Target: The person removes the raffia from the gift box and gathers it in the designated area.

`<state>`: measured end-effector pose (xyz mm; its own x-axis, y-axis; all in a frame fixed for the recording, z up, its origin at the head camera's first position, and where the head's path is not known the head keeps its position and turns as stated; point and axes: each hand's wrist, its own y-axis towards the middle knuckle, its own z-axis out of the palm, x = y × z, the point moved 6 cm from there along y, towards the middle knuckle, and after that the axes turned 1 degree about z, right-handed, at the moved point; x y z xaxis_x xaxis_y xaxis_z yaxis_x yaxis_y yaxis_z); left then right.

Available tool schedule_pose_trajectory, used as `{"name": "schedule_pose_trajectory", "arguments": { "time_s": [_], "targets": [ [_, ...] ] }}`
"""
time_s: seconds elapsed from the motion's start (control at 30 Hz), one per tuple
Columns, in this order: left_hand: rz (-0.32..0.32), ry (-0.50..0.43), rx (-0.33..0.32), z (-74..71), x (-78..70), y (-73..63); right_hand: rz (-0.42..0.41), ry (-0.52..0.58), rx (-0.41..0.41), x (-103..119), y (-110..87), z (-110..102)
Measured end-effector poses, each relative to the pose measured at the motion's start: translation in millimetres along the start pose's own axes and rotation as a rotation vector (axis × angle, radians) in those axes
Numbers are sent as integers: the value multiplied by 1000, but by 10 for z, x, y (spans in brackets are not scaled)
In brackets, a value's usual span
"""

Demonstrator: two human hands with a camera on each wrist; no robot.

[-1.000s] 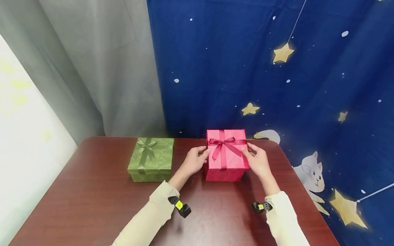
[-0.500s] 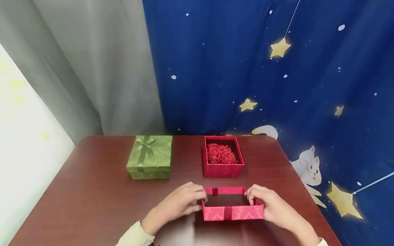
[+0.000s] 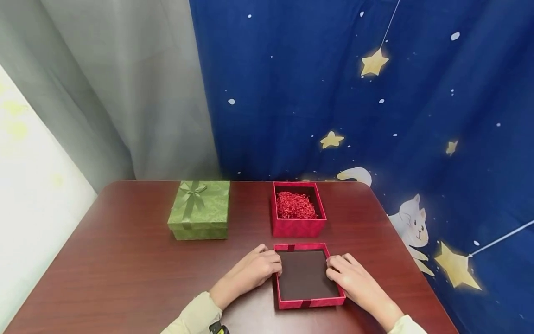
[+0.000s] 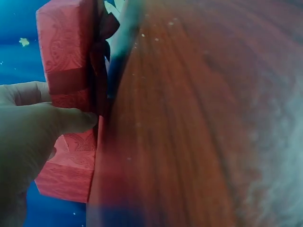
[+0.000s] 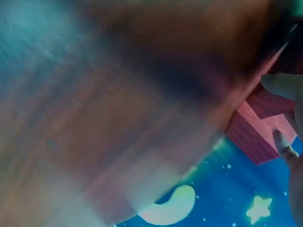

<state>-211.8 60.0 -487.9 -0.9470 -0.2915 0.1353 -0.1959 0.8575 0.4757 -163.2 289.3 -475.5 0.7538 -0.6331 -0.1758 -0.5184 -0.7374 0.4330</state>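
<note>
A red gift box lid [image 3: 310, 303] lies upside down near the front of the table, its dark inside facing up. My left hand [image 3: 250, 271] holds its left edge, fingers curled over the rim. In the left wrist view the thumb presses the patterned side of the lid [image 4: 71, 151], and the ribbon bow faces the tabletop. My right hand [image 3: 354, 282] holds the opposite edge, its fingertips bent over the rim. Just behind the lid stands the red box [image 3: 298, 228], uncovered, with red shredded paper [image 3: 295, 205] inside.
To the left, a green gift box [image 3: 200, 211] with a ribbon bow sits with its lid on. Both boxes stand near the back edge of the brown table [image 3: 117, 260]. A blue star-patterned curtain [image 3: 283, 93] and a grey curtain [image 3: 167, 93] hang behind.
Both hands took the red lid off its box, brought it toward me and turned it over. It now lies lower and flatter than half a second ago. The green box stays put.
</note>
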Motion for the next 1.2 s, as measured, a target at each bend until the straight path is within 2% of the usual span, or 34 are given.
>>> {"name": "schedule_pose_trajectory", "arguments": {
  "time_s": [0.17,0.3,0.4,0.5,0.6,0.7,0.8,0.87,0.97,1.1,1.2],
  "targets": [
    [9,-5,10,54,1,-31,11,-1,7,28,-22,108],
    [15,-32,22,48,9,-23,-5,-17,-4,30,-9,88],
    [-42,-106,20,-21,56,-41,7,-22,8,16,-10,39],
    [-196,-191,-34,-163,209,-53,59,-6,-7,-69,2,-42],
    [-424,-275,-124,-273,458,-9,158,37,-51,-233,98,-128],
    [-633,-387,-160,-233,678,89,278,86,-87,-403,315,-158],
    [-754,-439,-142,-110,863,212,381,118,-81,-592,656,-98],
    [-803,-454,-123,-25,969,280,445,139,-34,-719,880,-12],
    [-863,-473,-99,77,1112,350,525,180,111,-889,1153,164],
    [-908,-509,-67,166,1261,367,627,290,355,-1024,1373,466],
    [-928,-507,-39,222,1355,358,688,379,453,-1108,1486,663]
  ]
}}
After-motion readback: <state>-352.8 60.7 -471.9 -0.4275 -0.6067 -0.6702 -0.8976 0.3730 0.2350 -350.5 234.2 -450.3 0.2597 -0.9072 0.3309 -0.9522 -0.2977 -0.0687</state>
